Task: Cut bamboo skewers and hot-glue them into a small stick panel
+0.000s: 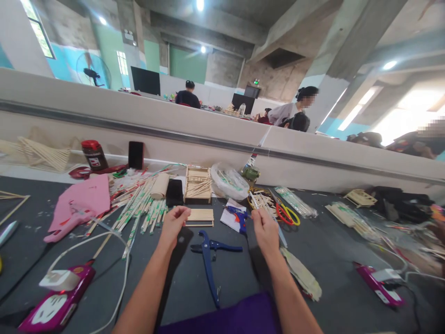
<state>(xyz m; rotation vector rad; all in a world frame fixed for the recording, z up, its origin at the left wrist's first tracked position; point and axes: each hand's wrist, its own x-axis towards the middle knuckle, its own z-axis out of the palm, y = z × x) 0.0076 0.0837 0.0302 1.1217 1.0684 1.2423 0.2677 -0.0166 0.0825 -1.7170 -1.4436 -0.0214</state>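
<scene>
My left hand (174, 221) hovers over the dark table (333, 260) with its fingers pinched together; I can make out nothing between them. It is just left of a flat panel of glued wooden sticks (200, 216). My right hand (264, 229) pinches a thin wooden stick (254, 201) that points up and away, next to a heap of short sticks (264, 200). Between my hands lie a blue cutter (208, 254) and a blue glue gun (238, 218).
Wrapped chopsticks (141, 206), a pink cloth (81, 204), a black phone (174, 192), a stick-built box (198, 184) and a plastic bag (229, 183) lie behind. Scissors (288, 215) sit right. Magenta power strips (57, 304) (379, 285) with cables flank me. People sit beyond the white partition (313, 153).
</scene>
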